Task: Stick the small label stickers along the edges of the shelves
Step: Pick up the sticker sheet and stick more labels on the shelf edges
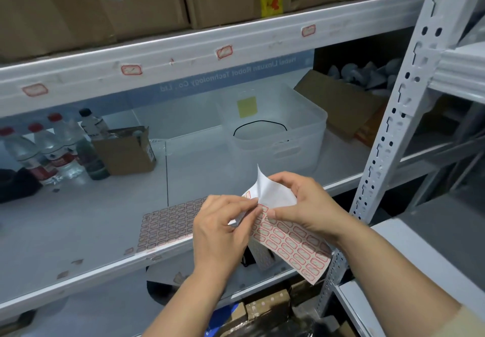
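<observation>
The left hand [223, 221] pinches a label [262, 208] at the top edge of the sheet [294, 245]; the right hand [301, 203], just right of it, is clamped on the sheet's curled-back corner. The sheet's long axis runs down and right from both hands. A second sheet [168, 221] lies on the shelf left of the left hand. The upper shelf edge [183, 58], above and beyond both hands, already bears four labels; the next one likely goes there, the left hand being nearer.
</observation>
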Demonstrator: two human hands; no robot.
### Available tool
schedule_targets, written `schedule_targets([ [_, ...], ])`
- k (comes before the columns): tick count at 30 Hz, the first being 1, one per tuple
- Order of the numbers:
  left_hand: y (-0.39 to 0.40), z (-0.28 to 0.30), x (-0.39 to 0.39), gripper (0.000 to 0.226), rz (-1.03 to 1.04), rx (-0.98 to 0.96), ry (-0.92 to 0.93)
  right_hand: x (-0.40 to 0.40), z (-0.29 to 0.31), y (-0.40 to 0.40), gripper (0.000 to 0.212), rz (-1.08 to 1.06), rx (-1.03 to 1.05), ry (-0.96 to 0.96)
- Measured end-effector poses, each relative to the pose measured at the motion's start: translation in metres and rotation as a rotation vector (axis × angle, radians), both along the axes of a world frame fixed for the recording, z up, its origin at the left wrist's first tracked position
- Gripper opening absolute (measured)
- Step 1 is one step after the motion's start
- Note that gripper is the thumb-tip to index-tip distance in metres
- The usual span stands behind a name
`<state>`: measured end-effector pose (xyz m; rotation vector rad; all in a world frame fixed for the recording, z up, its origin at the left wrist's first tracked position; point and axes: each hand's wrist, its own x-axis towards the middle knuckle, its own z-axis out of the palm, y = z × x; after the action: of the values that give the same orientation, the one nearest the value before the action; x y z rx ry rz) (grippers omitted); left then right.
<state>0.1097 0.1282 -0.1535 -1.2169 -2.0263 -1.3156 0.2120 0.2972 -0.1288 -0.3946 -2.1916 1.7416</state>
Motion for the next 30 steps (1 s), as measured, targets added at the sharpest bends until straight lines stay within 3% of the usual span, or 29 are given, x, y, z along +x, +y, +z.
schedule_targets([
  [30,-0.0075,0.007,-0.0033,0.01,-0.025,-0.055,-0.183,-0.0106,0.0031,-0.0074,0.044,-0.023,0.169,-0.012],
])
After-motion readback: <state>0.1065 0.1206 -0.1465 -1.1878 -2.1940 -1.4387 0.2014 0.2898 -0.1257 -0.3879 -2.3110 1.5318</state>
